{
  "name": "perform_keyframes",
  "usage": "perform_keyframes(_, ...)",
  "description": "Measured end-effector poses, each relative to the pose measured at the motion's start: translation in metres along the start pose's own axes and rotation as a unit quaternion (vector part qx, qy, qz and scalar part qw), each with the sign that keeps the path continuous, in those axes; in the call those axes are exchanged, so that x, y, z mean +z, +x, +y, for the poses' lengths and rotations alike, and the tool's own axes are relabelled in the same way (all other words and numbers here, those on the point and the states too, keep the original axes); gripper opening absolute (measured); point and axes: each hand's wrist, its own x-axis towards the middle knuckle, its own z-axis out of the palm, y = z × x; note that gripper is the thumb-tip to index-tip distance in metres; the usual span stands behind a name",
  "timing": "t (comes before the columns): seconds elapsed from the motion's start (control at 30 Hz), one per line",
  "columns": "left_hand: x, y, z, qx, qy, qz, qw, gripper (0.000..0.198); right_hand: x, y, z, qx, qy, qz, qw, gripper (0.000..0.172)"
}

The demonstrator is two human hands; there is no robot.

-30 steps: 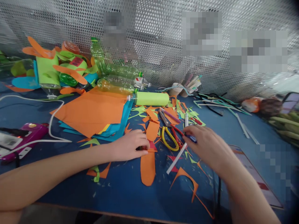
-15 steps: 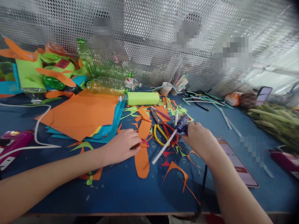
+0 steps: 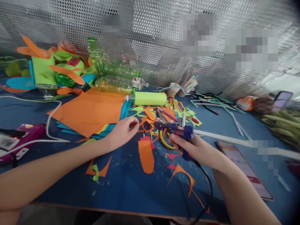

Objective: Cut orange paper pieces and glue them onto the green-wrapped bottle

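My right hand (image 3: 187,145) is wrapped round a blue glue gun (image 3: 180,130), its nozzle pointing left and a white glue stick out of its back end. My left hand (image 3: 125,129) is closed in a pinch above the table, beside the nozzle; what it holds, if anything, is too small to make out. An orange rounded paper strip (image 3: 146,157) lies below the hands, with a pink paper piece (image 3: 148,141) at its upper end. Yellow-handled scissors (image 3: 165,141) lie partly under the glue gun.
Orange sheets (image 3: 89,109) on blue ones lie left. Behind them are plastic bottles (image 3: 114,82) and a lime-wrapped bottle (image 3: 150,98). Paper scraps (image 3: 189,115) spread across the middle. A phone (image 3: 245,168) lies right, a magenta power strip (image 3: 30,134) left. The gun's cord (image 3: 208,181) hangs near the front.
The glue gun has swung round, its nozzle now pointing left near my left hand. My left hand has lifted off the orange paper, which now lies with only one rounded end plainly visible.
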Motion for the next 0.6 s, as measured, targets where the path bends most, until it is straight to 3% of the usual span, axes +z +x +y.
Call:
perform_keyframes(0.13, -0.004, 0.002, -0.002, -0.023, 0.015, -0.012, 1.0, 0.016, 0.002, -0.001, -0.007, 0.017, -0.001, -0.057, 0.998, 0.044)
perform_keyframes(0.37, -0.003, 0.004, -0.007, 0.006, 0.002, 0.018, 1.0, 0.025, 0.0, 0.0, -0.003, 0.052, 0.012, -0.081, 0.995, 0.049)
perform_keyframes(0.6, -0.002, 0.001, 0.0, 0.01, -0.025, -0.053, 0.998, 0.023, -0.013, -0.006, 0.007, 0.064, 0.029, -0.146, 0.987, 0.045)
